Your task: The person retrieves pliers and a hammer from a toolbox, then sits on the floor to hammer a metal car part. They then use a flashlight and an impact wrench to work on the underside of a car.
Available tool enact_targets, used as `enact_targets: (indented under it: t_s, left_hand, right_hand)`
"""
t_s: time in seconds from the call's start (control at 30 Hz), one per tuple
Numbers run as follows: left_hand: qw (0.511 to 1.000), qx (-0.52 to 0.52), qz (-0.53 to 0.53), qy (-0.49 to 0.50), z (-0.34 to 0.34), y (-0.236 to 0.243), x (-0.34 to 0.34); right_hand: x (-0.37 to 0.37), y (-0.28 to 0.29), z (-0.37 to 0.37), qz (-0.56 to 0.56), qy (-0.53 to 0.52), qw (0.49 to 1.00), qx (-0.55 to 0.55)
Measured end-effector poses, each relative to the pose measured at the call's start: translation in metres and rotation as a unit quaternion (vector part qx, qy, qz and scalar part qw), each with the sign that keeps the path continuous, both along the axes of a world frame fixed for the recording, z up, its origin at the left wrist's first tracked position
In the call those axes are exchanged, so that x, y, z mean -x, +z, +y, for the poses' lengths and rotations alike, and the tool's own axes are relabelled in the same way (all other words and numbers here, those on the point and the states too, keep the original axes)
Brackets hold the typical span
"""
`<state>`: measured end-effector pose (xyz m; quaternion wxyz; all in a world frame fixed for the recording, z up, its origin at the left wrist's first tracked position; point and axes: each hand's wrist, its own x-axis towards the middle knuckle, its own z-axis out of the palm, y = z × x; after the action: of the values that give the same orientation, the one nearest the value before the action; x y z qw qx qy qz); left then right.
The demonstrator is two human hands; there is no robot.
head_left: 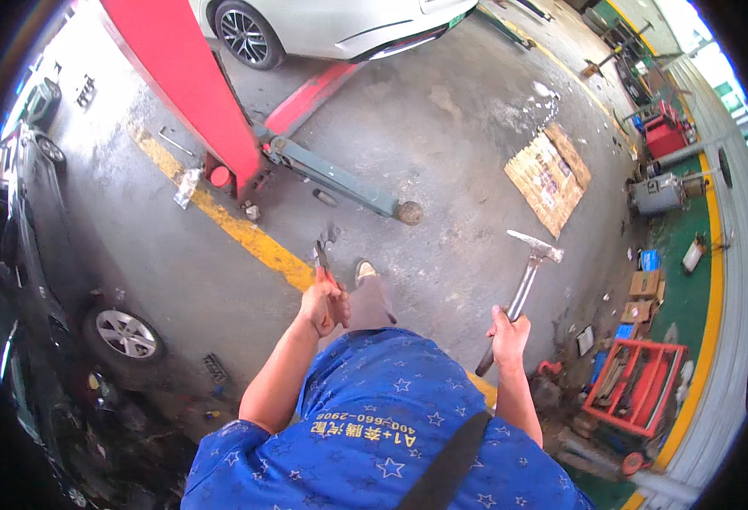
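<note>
My left hand [323,304] is closed around the red handles of a pair of pliers [321,265]. Their dark jaws point away from me, over the grey floor near the yellow line. In my right hand [510,333] is a hammer [525,285], gripped around its handle. Its metal head is up and away from me, with a narrow end toward the left; the dark handle end sticks out below my fist. Both tools are held in the air in front of my body, well apart from each other.
A red lift post [189,85] with a grey lift arm [335,180] stands ahead, beside a white car [323,24]. Flattened cardboard [552,177] lies to the right. A red tool cart [637,387] is at lower right, a wheel [126,333] at left by a dark car.
</note>
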<state>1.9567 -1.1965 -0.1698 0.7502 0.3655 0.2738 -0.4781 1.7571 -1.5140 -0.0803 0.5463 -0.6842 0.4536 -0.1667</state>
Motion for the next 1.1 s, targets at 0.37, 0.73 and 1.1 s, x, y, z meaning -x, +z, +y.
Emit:
enact_targets:
  t_s: [0.37, 0.73, 1.1]
  left_hand:
    - [0.988, 0.058, 0.078, 0.124, -0.197, -0.094, -0.082]
    - [0.937, 0.058, 0.101, 0.33, -0.372, -0.444, -0.05]
    - [0.953, -0.016, -0.046, 0.299, -0.405, -0.723, -0.07]
  right_hand:
    - [-0.162, -0.007, -0.224, 0.138, 0.171, 0.974, -0.046]
    - [-0.317, -0.235, -0.412, 0.304, 0.421, 0.852, 0.063]
    - [-0.344, -0.559, -0.478, 0.237, 0.512, 0.761, 0.319]
